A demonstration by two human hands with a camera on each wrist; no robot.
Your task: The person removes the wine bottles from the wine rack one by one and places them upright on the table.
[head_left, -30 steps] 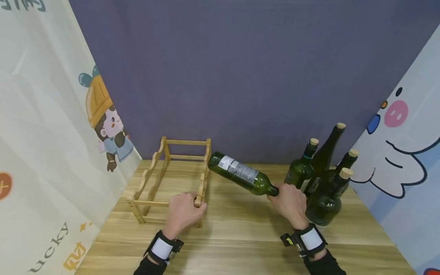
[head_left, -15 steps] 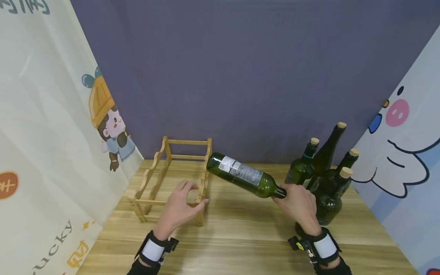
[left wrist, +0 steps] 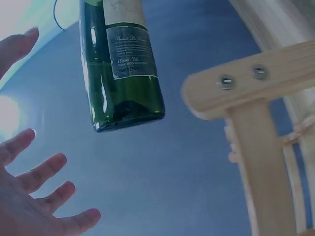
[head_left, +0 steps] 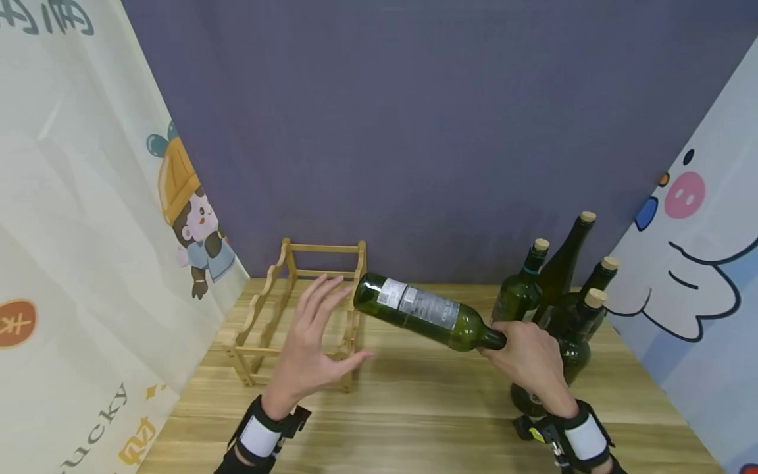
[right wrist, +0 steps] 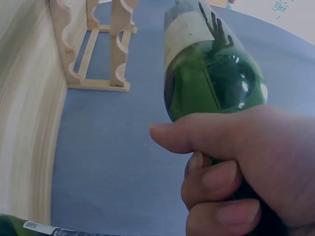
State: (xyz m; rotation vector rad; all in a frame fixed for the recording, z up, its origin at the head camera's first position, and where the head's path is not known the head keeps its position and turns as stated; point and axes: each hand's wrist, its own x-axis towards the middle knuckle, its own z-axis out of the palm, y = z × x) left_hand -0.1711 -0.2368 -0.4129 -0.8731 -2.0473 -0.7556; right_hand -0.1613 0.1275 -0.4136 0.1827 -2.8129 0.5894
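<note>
My right hand (head_left: pixel 527 359) grips a green wine bottle (head_left: pixel 414 306) by its neck. Tilted in the air, the bottle has its base toward the upper left and a pale label on its side; in the right wrist view the fingers (right wrist: pixel 216 182) curl round the neck. My left hand (head_left: pixel 304 355) is spread with straight fingers and holds nothing, just left of and below the bottle's base. Behind that hand stands a wooden wine rack (head_left: pixel 260 303) with scalloped rails. A rack rail end (left wrist: pixel 216 93) shows close up in the left wrist view, apart from the bottle.
Several corked green bottles stand together at the right, among them one with a teal neck band (head_left: pixel 518 293) and a tall slim one (head_left: pixel 562 253). Another dark bottle (head_left: pixel 524 401) shows partly below my right hand. A dark cloth wall (head_left: pixel 438 131) closes off the back of the wooden table (head_left: pixel 403 421).
My left hand has let go of the rack's near right corner, risen and spread its fingers. The right hand has moved right and slightly down with the bottle.
</note>
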